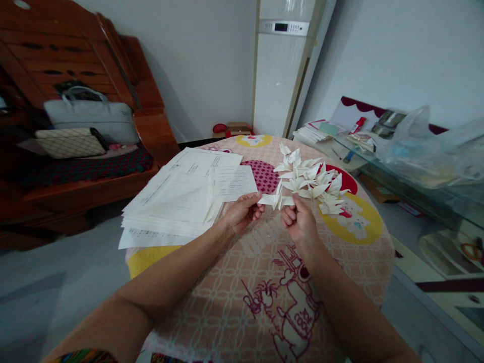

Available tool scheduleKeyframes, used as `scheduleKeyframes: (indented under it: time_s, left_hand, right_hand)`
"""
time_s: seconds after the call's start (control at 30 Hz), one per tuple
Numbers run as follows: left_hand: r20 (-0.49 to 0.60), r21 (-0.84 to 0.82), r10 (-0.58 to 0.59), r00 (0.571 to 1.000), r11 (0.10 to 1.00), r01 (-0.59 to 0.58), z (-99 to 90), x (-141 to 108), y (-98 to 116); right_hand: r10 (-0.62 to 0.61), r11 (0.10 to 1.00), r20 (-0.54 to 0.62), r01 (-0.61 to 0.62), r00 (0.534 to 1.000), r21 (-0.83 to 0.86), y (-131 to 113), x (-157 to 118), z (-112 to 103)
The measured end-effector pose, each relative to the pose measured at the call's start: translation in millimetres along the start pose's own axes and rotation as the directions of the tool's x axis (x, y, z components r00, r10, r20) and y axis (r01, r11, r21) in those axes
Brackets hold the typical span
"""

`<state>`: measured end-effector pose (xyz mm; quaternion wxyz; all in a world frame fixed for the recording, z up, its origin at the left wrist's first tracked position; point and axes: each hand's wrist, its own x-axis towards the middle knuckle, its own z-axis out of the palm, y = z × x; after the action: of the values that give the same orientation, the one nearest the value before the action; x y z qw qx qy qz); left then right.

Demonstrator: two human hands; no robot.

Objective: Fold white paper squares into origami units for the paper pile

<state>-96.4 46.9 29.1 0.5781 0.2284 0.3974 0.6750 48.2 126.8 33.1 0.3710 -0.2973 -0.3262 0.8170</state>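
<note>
Between my two hands is a white folded paper crane point(278, 201), its wings stretched out sideways above the table. My left hand point(244, 212) pinches the tip of one wing, with the other fingers curled in. The opposite wing tip is pinched by my right hand point(298, 218), fingers likewise curled. Just beyond my right hand lies a cluster of several finished paper cranes point(310, 176). To the left of my left hand is a thick stack of printed paper sheets point(177, 191), with a smaller square sheet point(235, 182) on its right side.
A patterned cloth point(227, 292) covers the round table. On the right, a glass-topped cabinet point(416, 186) holds plastic bags point(427, 146) and papers point(313, 132). A wooden bench point(124, 176) with a grey bag point(94, 118) stands at left; a tall white air conditioner point(280, 75) stands behind.
</note>
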Motion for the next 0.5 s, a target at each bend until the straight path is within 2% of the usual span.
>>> scheduleKeyframes:
  time_s: [0.2, 0.33, 0.5]
  left_hand:
    - [-0.024, -0.034, -0.047, 0.999, 0.998, 0.046, -1.9, 1, 0]
    - [0.013, 0.034, -0.131, 0.991, 0.991, 0.13, -7.3, 2, 3]
    - [0.058, 0.13, -0.138, 0.989, 0.983, 0.13, -10.2, 2, 3]
  right_hand:
    - [0.001, 1.0, 0.027, -0.001, 1.0, 0.0, 0, 0, -1]
    - [0.022, 0.999, 0.051, -0.02, 0.998, -0.026, -1, 0, -1]
    - [0.059, 0.994, 0.095, -0.05, 0.994, -0.094, 1, -2, 1]
